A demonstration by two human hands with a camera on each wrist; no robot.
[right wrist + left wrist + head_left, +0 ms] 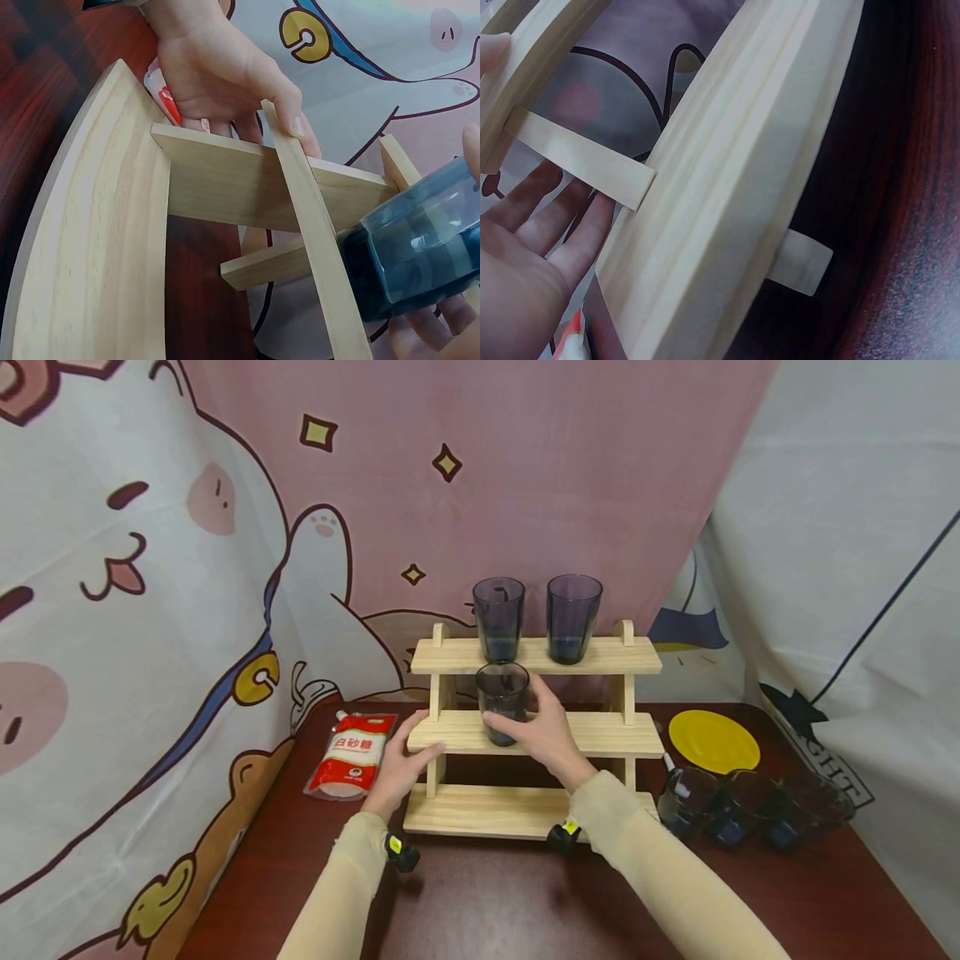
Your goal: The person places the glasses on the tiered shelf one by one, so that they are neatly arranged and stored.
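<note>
A three-tier wooden display rack [480, 810] stands on the table. My left hand [399, 768] holds the left end of its middle shelf; the thumb lies on the board and the fingers [581, 232] reach along the outside of the side panel. With my right hand [551, 735] I grip a dark tinted drinking glass [502, 693], upright at the middle shelf, left of centre. In the right wrist view that glass [420, 247] has its base at the board; whether it bears fully on it I cannot tell. Two more tinted glasses, a left one [498, 618] and a right one [573, 618], stand on the top shelf.
Left of the rack lies a red and white sugar bag [352, 752]. To the right are a yellow plate [712, 742] and several dark glass mugs [738, 810], one with something white in it. A printed cloth [562, 468] hangs behind the dark red table [480, 902].
</note>
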